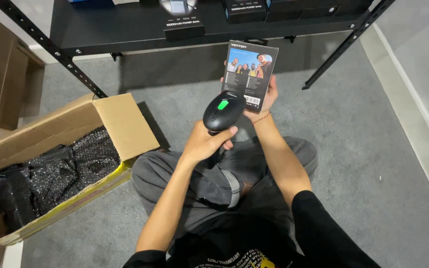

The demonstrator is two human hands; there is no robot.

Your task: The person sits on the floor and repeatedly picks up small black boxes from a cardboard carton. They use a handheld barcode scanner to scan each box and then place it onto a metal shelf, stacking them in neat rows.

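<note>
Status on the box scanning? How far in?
Done: a few black boxes already sit on the dark metal shelf.
In hand: the left hand points a black handheld scanner, green light on, at the small dark printed carton that the right hand holds up.
Left: the open cardboard box holds black bubble-wrapped bundles, seemingly unopened.

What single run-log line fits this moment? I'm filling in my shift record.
left hand: grips barcode scanner | right hand: holds small product box | scanner aimed at box | seated on grey floor
</note>
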